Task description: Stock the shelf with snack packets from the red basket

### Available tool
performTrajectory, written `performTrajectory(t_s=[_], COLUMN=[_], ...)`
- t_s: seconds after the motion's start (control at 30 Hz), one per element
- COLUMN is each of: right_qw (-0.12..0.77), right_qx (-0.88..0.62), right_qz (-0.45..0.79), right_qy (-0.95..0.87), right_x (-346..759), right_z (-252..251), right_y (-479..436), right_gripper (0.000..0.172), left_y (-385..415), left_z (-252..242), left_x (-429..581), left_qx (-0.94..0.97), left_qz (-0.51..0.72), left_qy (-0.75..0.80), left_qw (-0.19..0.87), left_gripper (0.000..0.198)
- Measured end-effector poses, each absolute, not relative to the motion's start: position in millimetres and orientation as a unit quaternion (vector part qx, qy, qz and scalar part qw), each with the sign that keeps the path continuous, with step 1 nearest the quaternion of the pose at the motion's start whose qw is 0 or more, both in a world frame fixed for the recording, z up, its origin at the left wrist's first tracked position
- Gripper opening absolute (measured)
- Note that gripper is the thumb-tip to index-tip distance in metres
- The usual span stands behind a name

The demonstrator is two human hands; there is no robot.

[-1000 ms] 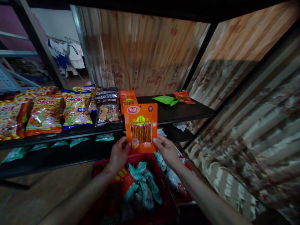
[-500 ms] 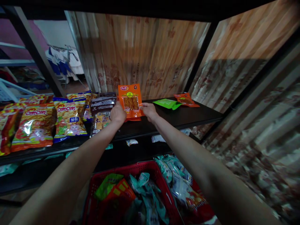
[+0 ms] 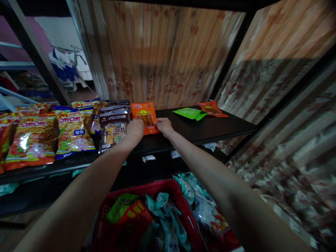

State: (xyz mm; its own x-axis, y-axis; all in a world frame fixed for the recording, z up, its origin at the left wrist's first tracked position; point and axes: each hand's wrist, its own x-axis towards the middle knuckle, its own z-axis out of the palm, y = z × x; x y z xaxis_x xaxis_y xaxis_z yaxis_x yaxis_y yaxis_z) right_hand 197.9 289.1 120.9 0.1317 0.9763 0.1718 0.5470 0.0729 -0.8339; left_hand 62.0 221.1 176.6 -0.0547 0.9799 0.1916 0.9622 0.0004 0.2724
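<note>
An orange snack packet (image 3: 145,115) with a window showing brown strips leans on the black shelf (image 3: 183,131), between both hands. My left hand (image 3: 135,129) is closed at its left edge, close against the dark brown potato-chip bags (image 3: 114,127). At the packet's right edge, my right hand (image 3: 164,126) pinches it between thumb and fingers. To the right, a green packet (image 3: 190,113) lies flat, with another orange packet (image 3: 212,109) behind it.
Blue-and-yellow snack bags (image 3: 75,131) and orange noodle-snack bags (image 3: 33,140) stand on the left. Below the shelf sits a red basket (image 3: 147,189) with green, orange and teal packets; more teal packets (image 3: 195,189) lie beside it. A black post (image 3: 233,52) rises at the back right.
Both hands have lowered the orange packet onto the shelf beside the brown bags, and it leans back more. The view has shifted slightly.
</note>
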Motion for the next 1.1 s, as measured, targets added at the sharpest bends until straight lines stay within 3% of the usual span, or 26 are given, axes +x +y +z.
performTrajectory(t_s=[0.5,0.83,1.1], right_qw=[0.229,0.213,0.228], right_qx=[-0.707,-0.710,-0.699], right_qz=[0.117,0.118,0.107], right_qy=[-0.658,-0.661,-0.669], right_x=[190.8,192.6,193.0], right_z=[140.7,140.1,138.7], right_y=[257.8,250.9,244.3], right_gripper=[0.026,0.028,0.044], left_y=[223.9,207.9,203.1], left_z=[168.0,177.0,168.0], left_x=[61.2,71.0,73.3], left_qx=[0.719,0.732,0.728], left_qz=[0.054,-0.001,0.014], left_qy=[0.692,0.680,0.681], left_qw=[-0.026,-0.046,-0.075], left_gripper=[0.033,0.038,0.043])
